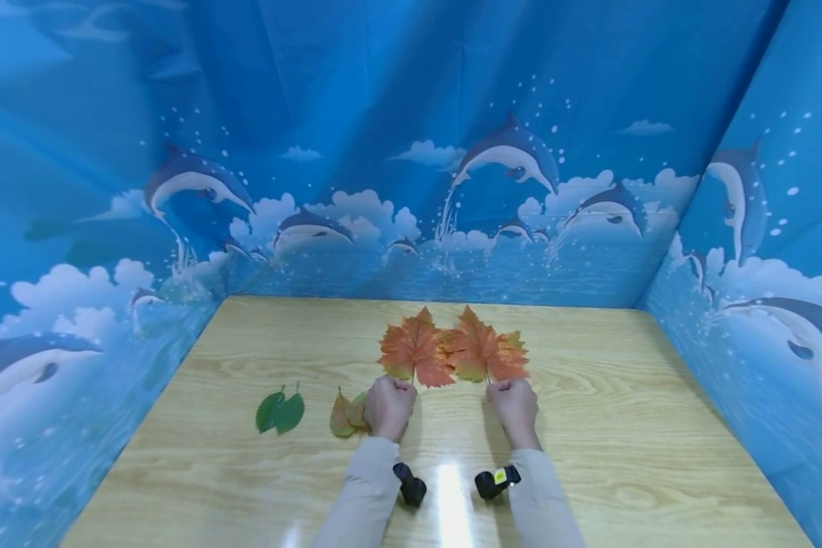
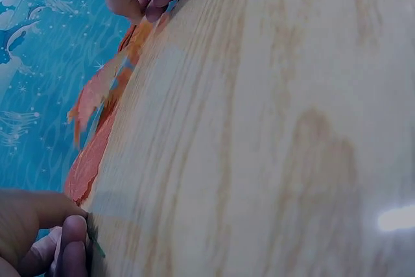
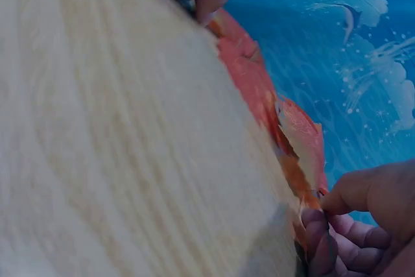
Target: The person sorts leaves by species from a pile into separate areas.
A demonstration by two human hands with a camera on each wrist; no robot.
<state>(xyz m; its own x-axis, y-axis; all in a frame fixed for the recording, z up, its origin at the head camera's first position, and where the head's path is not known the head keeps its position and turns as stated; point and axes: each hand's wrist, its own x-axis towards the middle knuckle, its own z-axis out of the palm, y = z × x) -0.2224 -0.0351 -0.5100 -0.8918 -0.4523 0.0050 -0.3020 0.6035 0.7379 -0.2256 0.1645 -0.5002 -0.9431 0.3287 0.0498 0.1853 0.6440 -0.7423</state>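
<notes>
Two orange-red maple leaves lie side by side near the back of the table in the head view, with further leaf parts showing behind them. My left hand (image 1: 389, 409) pinches the thin stem of the left maple leaf (image 1: 414, 348) between thumb and fingers. The stem of the right maple leaf (image 1: 477, 347) is pinched in my right hand (image 1: 515, 412). In the left wrist view, a green stem end (image 2: 98, 247) sticks out below the left fingers. The right wrist view shows the right thumb and index finger meeting at the leaf's base. How the leaves overlap is unclear.
Just left of my left hand lie yellow-brown leaves (image 1: 341, 417), partly covered by it. Two green leaves (image 1: 288, 413) rest farther left. The wooden table (image 1: 623, 426) meets a blue dolphin-print curtain (image 1: 370, 152) at its back and sides.
</notes>
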